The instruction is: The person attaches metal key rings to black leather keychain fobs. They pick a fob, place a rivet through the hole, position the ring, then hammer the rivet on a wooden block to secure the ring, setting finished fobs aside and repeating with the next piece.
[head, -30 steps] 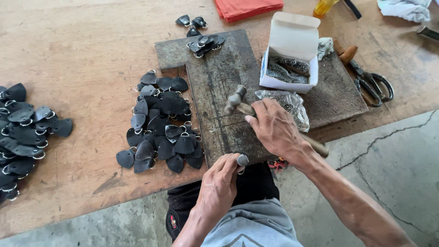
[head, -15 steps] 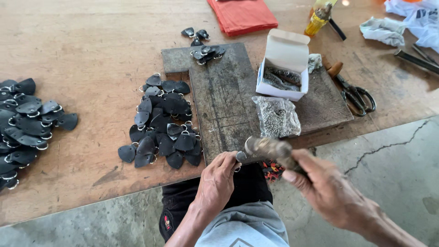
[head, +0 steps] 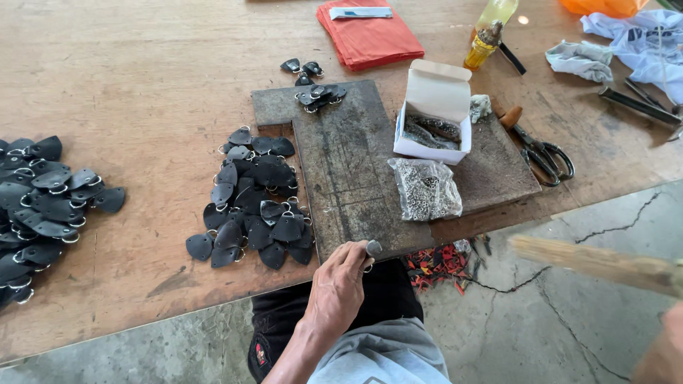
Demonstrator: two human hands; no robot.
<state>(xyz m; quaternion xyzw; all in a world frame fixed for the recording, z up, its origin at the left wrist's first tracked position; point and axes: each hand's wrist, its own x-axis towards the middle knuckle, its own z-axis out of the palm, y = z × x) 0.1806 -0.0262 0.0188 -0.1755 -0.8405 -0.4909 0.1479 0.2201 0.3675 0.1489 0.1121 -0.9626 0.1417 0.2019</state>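
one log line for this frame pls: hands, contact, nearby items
left hand: pinches small metal punch on dark slab edge | right hand: raised at frame corner, wooden handle blurred | near: black leather tabs

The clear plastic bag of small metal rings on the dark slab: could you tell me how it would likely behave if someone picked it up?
The bag of rings would probably sag and shift, since its thin clear film lies crumpled and slumped over loose contents. It is likely heavy for its size, being packed with metal. Lying flat on the dark slab, it should slide if pushed, not roll.
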